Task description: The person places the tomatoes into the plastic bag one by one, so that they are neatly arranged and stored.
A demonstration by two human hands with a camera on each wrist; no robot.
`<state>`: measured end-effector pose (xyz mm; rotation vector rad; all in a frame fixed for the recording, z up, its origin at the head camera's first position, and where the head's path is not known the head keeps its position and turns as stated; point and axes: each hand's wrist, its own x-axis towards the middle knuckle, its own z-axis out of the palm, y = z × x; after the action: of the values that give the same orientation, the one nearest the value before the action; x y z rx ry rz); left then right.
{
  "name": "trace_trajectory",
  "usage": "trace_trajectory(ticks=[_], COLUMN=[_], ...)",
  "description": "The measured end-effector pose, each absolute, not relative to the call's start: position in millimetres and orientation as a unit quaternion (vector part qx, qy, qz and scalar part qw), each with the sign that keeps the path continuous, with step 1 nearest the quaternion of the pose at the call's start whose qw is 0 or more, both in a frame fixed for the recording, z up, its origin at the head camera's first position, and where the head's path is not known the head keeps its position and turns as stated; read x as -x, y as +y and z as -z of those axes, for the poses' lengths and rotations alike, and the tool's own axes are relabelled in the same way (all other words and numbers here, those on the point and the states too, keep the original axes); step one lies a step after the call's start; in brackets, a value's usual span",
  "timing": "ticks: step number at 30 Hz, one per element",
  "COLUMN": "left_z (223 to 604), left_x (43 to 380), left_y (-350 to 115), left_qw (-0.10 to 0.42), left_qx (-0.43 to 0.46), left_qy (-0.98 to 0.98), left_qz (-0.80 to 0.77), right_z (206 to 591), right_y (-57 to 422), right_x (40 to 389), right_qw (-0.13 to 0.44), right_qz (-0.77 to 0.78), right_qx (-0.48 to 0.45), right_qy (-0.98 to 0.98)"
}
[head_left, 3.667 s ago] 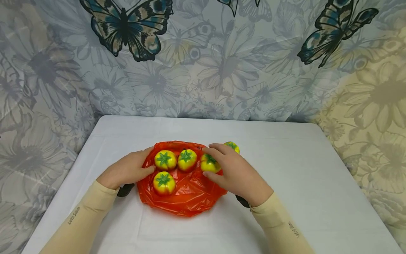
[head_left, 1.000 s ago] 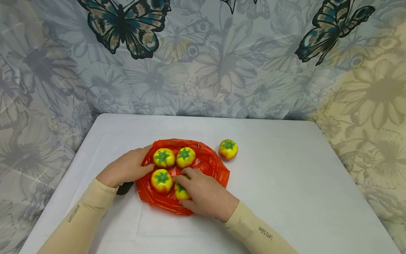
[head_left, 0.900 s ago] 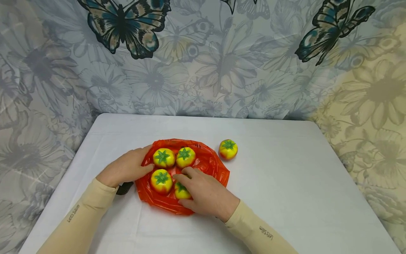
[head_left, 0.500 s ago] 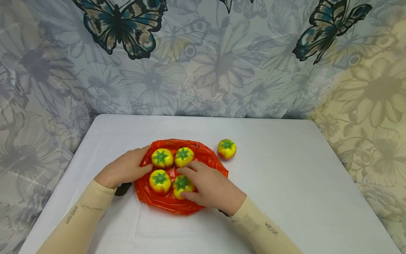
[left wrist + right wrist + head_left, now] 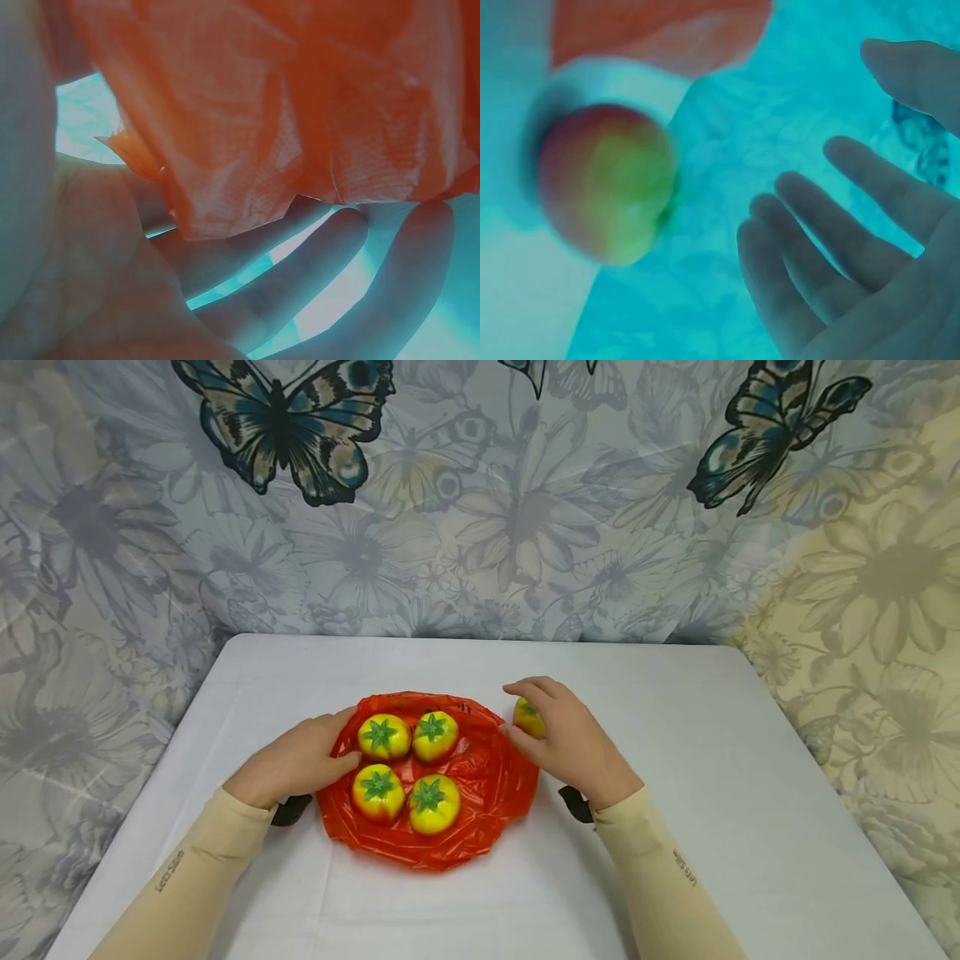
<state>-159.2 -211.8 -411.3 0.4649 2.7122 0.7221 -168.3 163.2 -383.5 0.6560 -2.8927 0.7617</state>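
Note:
A red plastic bag [image 5: 480,793] lies spread on the table, its rim rolled outward. Inside sit several yellow-red fruits with green star-shaped tops, tomato-like, among them one at the lower right [image 5: 434,804]. My left hand [image 5: 296,760] holds the bag's left side, thumb over the rim and fingers outside; in the left wrist view the red film [image 5: 285,112] hides part of the fingers. My right hand [image 5: 573,739] hovers at another such fruit [image 5: 528,718] outside the bag, partly covering it. The right wrist view shows this fruit [image 5: 607,184] apart from the spread fingers.
A white-covered table [image 5: 712,777] carries everything. Behind it and along both sides hangs a flower-patterned backdrop [image 5: 525,527] with large butterflies. Dark wrist straps show under both wrists.
The fruit carried earlier by my right hand now sits at the bag's lower right. That hand has let go and moved right and back to the outside fruit. The left hand stays put.

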Motion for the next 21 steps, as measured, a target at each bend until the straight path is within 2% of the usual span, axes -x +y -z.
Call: trace_trajectory(ticks=[11,21], left_z=[410,411], left_x=[159,160], left_y=[-212,-213], left_qw=[0.138,0.13], left_qx=[-0.168,-0.175], left_qy=[0.942,0.942], left_qz=[-0.255,-0.256], right_z=[404,416], right_y=[182,187], right_x=[188,193], right_qw=[0.009,-0.02], right_qz=[-0.235,-0.24], right_qx=[-0.151,-0.139], right_qy=[-0.96,-0.96])
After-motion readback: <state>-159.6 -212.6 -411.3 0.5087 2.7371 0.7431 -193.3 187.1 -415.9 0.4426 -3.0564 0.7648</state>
